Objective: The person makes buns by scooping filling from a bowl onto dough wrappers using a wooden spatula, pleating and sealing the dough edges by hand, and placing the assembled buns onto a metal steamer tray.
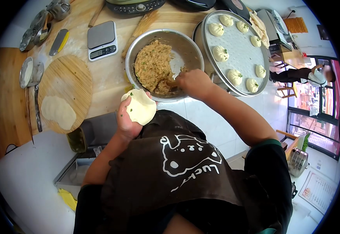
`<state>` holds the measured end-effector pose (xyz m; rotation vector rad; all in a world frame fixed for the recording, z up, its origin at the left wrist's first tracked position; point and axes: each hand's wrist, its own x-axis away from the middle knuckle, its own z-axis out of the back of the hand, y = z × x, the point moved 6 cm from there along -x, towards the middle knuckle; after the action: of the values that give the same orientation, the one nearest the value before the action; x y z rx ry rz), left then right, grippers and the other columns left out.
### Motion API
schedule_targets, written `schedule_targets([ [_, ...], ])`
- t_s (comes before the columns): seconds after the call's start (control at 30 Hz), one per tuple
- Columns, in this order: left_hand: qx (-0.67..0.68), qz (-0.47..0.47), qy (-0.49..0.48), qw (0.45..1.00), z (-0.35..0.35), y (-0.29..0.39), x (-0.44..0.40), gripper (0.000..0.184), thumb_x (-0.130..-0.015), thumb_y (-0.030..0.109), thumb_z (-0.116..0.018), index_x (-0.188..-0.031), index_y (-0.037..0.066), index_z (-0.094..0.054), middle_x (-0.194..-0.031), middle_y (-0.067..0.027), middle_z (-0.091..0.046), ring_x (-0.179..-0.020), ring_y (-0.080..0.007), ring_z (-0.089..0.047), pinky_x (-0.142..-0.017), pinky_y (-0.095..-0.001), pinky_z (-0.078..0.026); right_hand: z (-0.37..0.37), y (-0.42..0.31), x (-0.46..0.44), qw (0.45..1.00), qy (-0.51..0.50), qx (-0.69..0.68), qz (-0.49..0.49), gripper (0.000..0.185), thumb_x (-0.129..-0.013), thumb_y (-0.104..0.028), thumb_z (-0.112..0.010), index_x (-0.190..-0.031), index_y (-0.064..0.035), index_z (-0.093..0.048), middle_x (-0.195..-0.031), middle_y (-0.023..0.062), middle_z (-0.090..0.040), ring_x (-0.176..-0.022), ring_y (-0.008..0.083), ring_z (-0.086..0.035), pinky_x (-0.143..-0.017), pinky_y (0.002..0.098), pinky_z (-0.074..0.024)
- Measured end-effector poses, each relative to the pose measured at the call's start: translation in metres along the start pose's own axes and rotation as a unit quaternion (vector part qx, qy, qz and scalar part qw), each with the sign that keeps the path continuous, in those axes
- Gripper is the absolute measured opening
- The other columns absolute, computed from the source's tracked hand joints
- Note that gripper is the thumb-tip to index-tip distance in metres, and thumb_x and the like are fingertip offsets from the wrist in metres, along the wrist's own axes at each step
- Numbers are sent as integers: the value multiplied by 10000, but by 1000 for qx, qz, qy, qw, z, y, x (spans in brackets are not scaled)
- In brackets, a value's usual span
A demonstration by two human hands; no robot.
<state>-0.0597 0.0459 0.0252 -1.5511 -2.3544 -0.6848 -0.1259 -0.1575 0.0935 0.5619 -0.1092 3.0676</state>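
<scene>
My left hand (128, 119) holds a round dough wrapper (142, 108) on its palm and fingers, just in front of the bowl. Bits of green onion stick to the wrapper. Inside the steel mixing bowl (193, 43), my right hand (195, 82) is closed on a small tan spatula-like tool (172, 83), mostly hidden by the fingers. The tool's tip touches the meat filling (152, 62), which is flecked with green and heaped on the bowl's left side. Pleated buns (220, 54) sit spaced apart on a round steamer tray (242, 46) to the right.
A kitchen scale (102, 41) and a yellow-edged dough scraper (59, 42) lie left of the bowl. Flattened dough (58, 112) rests on a round wooden board (70, 74). A small brush (144, 25) lies behind the bowl. Another person (302, 76) is at the far right.
</scene>
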Motion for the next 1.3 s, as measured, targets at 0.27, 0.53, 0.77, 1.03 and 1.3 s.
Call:
schedule_targets([
  [0.27,-9,5,17,1000,4,-1,0,504,-954,315,-520,-1333,-17,-501,-1278,-203,-618,-1203,-358,-590,-1072,-546,-450,-13,-3,-5,996,43,-75,37,238,-898,-225,-624,-1094,-212,-758,-847,93,-688,-851,290,-701,-749,433,-549],
  [0.53,32,-12,-9,999,-7,13,3,560,-961,359,-491,-1363,-31,-493,-1326,-201,-598,-1250,-343,-566,-1091,-527,-437,-10,25,8,926,98,-365,2,210,-921,-214,-656,-1049,-69,-737,-987,131,-721,-860,331,-686,-750,416,-537],
  [0.77,-1,-79,-22,997,-51,50,0,529,-983,362,-472,-1368,2,-513,-1339,-177,-598,-1274,-309,-556,-1100,-479,-429,66,-3,53,904,340,-240,-100,168,-914,-137,-675,-1064,-91,-733,-870,101,-664,-747,316,-661,-642,396,-523],
  [1.03,43,-85,-36,995,-115,33,-42,530,-1042,423,-369,-1357,20,-508,-1320,-162,-597,-1230,-326,-569,-1077,-510,-426,56,-58,45,898,410,-133,-83,564,-790,38,-622,-1328,-130,-647,-871,62,-592,-691,239,-636,-566,373,-524],
  [1.3,27,-62,-80,995,-99,53,-63,593,-1036,459,-332,-1365,-2,-506,-1315,-184,-605,-1236,-337,-567,-1089,-504,-422,52,-37,67,904,379,-174,-94,592,-790,43,-636,-1345,-161,-633,-914,70,-612,-702,240,-654,-571,366,-531],
])
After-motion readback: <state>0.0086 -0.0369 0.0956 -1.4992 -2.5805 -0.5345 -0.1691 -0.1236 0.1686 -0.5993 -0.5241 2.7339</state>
